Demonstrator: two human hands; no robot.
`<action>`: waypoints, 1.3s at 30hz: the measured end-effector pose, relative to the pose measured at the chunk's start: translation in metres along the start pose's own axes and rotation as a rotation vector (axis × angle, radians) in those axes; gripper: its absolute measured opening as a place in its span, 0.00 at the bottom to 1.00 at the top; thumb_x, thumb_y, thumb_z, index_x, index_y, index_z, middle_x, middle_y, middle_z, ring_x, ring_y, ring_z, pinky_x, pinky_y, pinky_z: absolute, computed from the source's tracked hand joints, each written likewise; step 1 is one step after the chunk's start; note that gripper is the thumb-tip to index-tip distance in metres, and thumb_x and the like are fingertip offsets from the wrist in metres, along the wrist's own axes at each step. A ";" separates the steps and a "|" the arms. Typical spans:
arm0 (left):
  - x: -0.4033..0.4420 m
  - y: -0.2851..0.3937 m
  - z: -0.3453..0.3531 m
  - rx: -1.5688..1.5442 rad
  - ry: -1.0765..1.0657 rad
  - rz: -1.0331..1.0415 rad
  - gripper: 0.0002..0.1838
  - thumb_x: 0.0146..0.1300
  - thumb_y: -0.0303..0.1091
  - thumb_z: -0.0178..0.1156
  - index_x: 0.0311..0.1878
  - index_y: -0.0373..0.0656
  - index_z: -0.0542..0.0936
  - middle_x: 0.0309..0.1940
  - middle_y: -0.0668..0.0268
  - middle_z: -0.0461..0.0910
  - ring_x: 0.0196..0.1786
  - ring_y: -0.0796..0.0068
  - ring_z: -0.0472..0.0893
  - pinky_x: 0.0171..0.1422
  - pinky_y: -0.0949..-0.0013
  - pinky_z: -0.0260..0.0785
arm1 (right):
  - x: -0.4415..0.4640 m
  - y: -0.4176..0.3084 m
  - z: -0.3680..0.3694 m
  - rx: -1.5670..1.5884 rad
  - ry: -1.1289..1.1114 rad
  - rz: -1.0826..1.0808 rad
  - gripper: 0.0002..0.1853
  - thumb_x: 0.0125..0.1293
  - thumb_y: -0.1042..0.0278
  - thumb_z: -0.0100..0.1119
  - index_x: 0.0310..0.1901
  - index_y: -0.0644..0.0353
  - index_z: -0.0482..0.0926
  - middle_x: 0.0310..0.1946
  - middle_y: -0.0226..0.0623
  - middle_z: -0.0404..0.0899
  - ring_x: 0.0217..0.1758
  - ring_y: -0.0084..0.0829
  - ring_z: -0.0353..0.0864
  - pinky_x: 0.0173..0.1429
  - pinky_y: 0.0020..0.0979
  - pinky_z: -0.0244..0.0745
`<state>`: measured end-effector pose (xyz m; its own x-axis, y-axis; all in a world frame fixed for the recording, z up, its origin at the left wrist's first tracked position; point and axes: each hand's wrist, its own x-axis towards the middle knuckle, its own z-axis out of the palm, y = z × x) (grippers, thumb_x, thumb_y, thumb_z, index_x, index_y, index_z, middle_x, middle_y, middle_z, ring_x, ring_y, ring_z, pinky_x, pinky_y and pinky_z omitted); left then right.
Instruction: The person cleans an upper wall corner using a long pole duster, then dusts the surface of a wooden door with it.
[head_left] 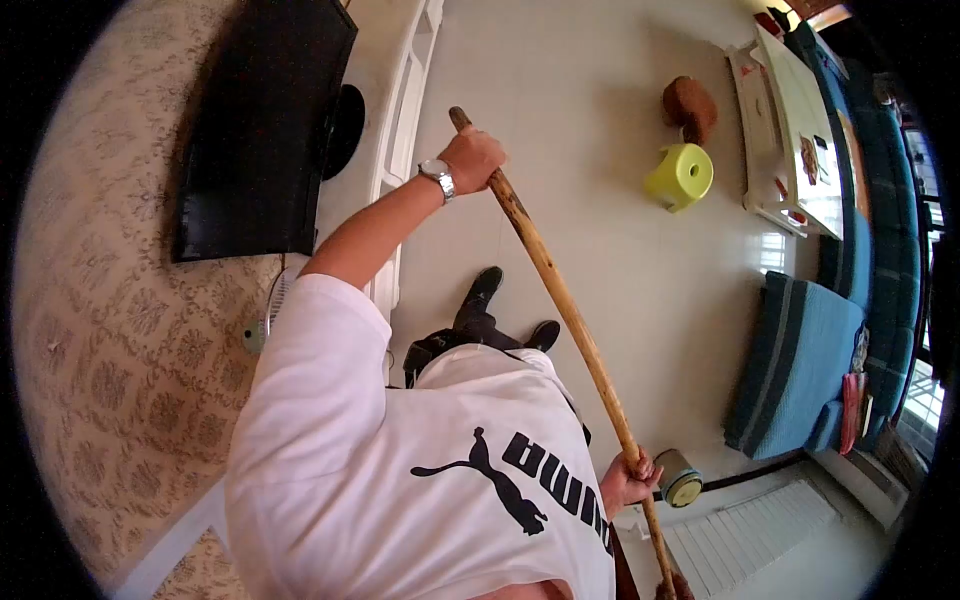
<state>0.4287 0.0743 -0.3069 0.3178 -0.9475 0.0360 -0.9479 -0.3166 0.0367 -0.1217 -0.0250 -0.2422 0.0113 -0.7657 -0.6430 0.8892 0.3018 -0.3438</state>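
A long wooden pole [565,305] runs diagonally from the upper middle down to the bottom edge. My left hand [475,160], with a metal watch on its wrist, is closed around the pole a little below its top end. Lower down, the fingers of my right hand [630,480] wrap round the same pole, beside my white shirt [480,460]. A small dark brown shape touches the pole at the bottom edge; I cannot make out what it is.
A television [265,130] and a white cabinet [405,110] stand at left. A yellow-green stool [682,176] and a brown object [690,108] are on the floor. At right are a white table [800,120] and a blue-covered sofa [800,365]. A bin [682,482] sits near my right hand.
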 end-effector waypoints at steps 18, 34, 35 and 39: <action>-0.027 -0.039 0.013 -0.019 0.064 -0.003 0.08 0.38 0.31 0.65 0.23 0.47 0.75 0.24 0.65 0.75 0.31 0.62 0.78 0.38 0.59 0.68 | -0.064 0.029 0.069 -0.247 -0.215 -0.227 0.20 0.65 0.68 0.48 0.17 0.50 0.56 0.14 0.25 0.55 0.23 0.23 0.59 0.40 0.27 0.61; -0.031 -0.002 0.040 0.074 0.022 -0.019 0.06 0.42 0.31 0.66 0.22 0.46 0.76 0.24 0.63 0.77 0.33 0.63 0.79 0.40 0.60 0.70 | -0.028 0.002 0.035 -0.283 -0.370 -0.091 0.20 0.67 0.66 0.47 0.17 0.51 0.56 0.14 0.27 0.56 0.24 0.25 0.61 0.50 0.33 0.64; -0.033 -0.001 0.042 0.063 0.072 0.008 0.07 0.41 0.31 0.66 0.22 0.46 0.76 0.24 0.63 0.77 0.33 0.63 0.79 0.40 0.60 0.71 | -0.030 0.000 0.034 -0.294 -0.361 -0.110 0.21 0.69 0.64 0.46 0.17 0.51 0.56 0.15 0.26 0.56 0.25 0.25 0.61 0.47 0.31 0.63; -0.024 0.010 0.056 0.084 -0.006 -0.015 0.10 0.40 0.31 0.66 0.28 0.48 0.76 0.28 0.66 0.75 0.36 0.63 0.78 0.41 0.59 0.69 | -0.027 -0.005 0.027 -0.298 -0.270 -0.211 0.21 0.69 0.64 0.46 0.17 0.50 0.55 0.15 0.26 0.55 0.25 0.26 0.61 0.46 0.31 0.63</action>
<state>0.4101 0.0918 -0.3630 0.3319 -0.9428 0.0306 -0.9417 -0.3330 -0.0470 -0.1143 -0.0219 -0.2045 -0.0018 -0.9368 -0.3498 0.7146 0.2435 -0.6557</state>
